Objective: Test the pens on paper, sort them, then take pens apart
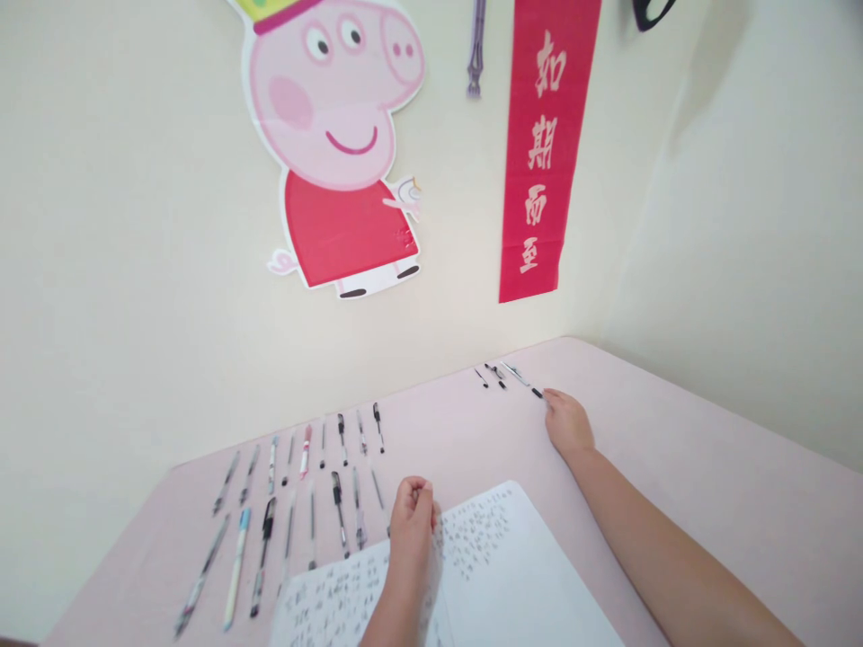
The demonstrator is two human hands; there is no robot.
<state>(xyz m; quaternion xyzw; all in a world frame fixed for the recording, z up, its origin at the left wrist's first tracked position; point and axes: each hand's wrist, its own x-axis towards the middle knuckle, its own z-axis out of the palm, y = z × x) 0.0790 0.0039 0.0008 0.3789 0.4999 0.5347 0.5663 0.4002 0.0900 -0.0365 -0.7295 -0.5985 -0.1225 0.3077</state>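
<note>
My right hand reaches to the far right of the table, its fingers pinched at the end of a pen with a dark tip. Beside that pen lie a slim silvery pen and several small black pen parts. My left hand is closed over the upper edge of an open notebook with handwriting on its pages. Whatever the left fingers hold, if anything, is hidden. A thin pen lies just left of that hand.
Two rows of pens, among them a pink pen and a blue-capped pen, cover the left side of the pink table. Behind it, the wall carries a pig cutout, a red banner and a hanging purple strap.
</note>
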